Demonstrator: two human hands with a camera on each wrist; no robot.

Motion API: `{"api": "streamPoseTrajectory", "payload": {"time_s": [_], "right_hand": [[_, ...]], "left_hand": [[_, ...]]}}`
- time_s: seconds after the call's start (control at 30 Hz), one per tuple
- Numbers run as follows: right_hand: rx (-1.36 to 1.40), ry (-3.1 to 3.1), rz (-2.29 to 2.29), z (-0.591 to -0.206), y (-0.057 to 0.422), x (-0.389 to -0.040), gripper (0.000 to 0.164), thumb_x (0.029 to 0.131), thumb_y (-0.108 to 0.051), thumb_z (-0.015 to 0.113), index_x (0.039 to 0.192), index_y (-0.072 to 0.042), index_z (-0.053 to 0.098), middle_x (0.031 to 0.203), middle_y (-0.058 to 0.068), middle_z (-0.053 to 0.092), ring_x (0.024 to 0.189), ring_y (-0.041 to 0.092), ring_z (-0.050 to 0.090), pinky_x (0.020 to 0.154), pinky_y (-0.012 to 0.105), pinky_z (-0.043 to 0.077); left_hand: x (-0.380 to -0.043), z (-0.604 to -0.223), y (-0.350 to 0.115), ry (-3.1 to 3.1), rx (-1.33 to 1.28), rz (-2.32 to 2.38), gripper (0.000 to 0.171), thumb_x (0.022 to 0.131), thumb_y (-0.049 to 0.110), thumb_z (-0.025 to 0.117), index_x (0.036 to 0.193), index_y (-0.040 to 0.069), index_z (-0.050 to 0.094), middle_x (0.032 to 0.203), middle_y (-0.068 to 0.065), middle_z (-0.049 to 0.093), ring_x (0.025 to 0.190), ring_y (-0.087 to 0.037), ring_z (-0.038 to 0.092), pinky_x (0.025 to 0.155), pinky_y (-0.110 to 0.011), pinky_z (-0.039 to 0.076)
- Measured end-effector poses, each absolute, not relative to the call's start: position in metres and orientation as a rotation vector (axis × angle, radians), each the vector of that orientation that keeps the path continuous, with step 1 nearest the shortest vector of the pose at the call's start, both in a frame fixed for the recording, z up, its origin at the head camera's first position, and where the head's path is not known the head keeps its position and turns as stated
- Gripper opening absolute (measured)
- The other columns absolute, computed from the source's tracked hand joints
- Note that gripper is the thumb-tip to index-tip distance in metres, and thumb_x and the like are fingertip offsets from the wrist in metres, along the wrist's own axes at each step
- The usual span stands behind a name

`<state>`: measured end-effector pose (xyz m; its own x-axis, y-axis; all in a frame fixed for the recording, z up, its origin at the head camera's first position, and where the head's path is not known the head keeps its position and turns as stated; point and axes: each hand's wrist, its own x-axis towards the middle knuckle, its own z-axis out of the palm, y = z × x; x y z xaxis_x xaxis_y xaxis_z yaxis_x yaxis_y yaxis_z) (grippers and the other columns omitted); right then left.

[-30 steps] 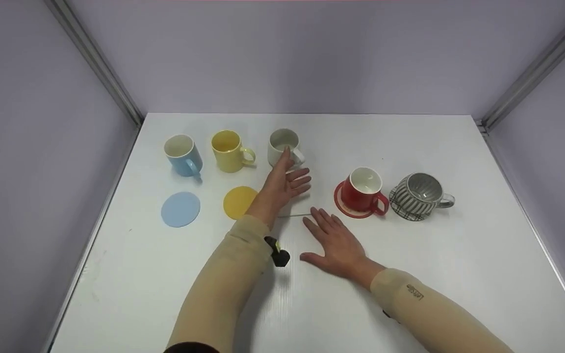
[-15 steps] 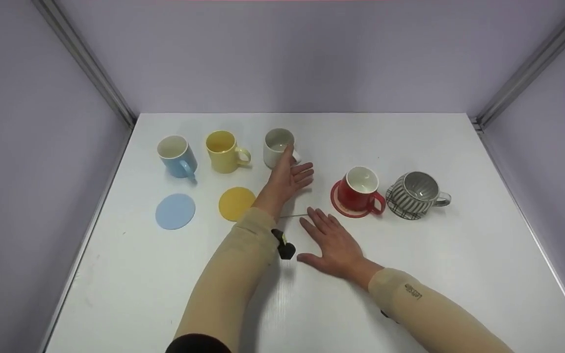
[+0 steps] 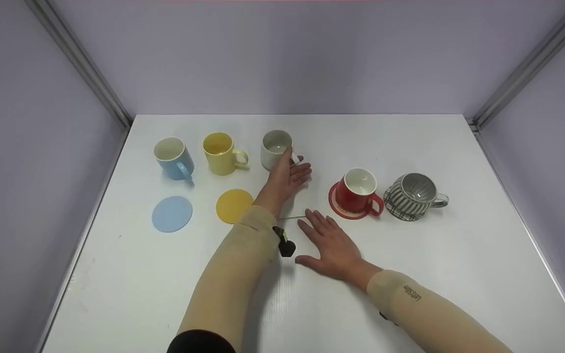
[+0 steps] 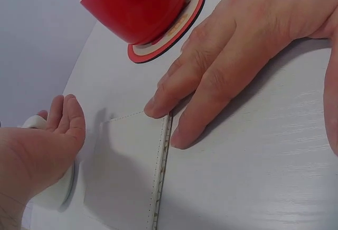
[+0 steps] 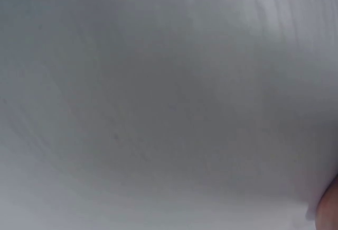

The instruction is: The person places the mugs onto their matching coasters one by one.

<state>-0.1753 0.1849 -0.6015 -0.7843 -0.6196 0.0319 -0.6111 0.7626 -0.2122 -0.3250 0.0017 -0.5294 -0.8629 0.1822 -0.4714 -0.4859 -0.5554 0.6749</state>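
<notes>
My left hand (image 3: 282, 180) is at a white mug (image 3: 271, 156); its thumb lies against the mug's side and a finger hooks behind the handle, the other fingers held out to the right. My right hand (image 3: 335, 247) rests palm down with spread fingers, and its fingertips touch the edge of a white stitched coaster (image 4: 124, 161). That coaster lies flat in front of the white mug; from the head only its thin edge line shows. The right wrist view is mostly blurred white surface, with a bit of skin in the lower right corner.
A blue mug (image 3: 174, 159) and a yellow mug (image 3: 221, 157) stand at the back left, behind a blue coaster (image 3: 172, 214) and a yellow coaster (image 3: 233, 205). To the right, a red mug (image 3: 353, 193) and a striped mug (image 3: 410, 196) stand on coasters.
A finger of my left hand has come round behind the white mug's handle. The right hand stays by the coaster's edge. The head view has shifted slightly.
</notes>
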Motion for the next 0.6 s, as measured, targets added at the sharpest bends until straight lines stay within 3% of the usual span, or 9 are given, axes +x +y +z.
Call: {"api": "streamPoseTrajectory", "payload": {"time_s": [0.4,0.6], "right_hand": [[-1.010,2.899,-0.327,-0.601,0.184,-0.174,0.092,0.100,-0.079,0.041,0.170,-0.021,0.027,0.178,0.006,0.015,0.164,0.024,0.010,0.131,0.045,0.014],[-0.994,2.873,-0.319,-0.602,0.183,-0.175,0.093,0.100,-0.081,0.038,0.171,-0.022,0.025,0.178,0.005,0.012,0.164,0.022,0.006,0.131,0.043,0.010]], "left_hand": [[-0.323,-0.528,-0.003,1.299,-0.583,2.378,0.061,0.112,0.047,0.049,0.140,-0.007,0.057,0.131,-0.026,0.068,0.135,-0.040,0.060,0.115,-0.046,0.047],[-0.322,-0.532,-0.010,1.455,-0.614,2.293,0.056,0.114,0.044,0.044,0.135,-0.004,0.062,0.116,-0.018,0.074,0.121,-0.033,0.069,0.109,-0.043,0.052]]}}
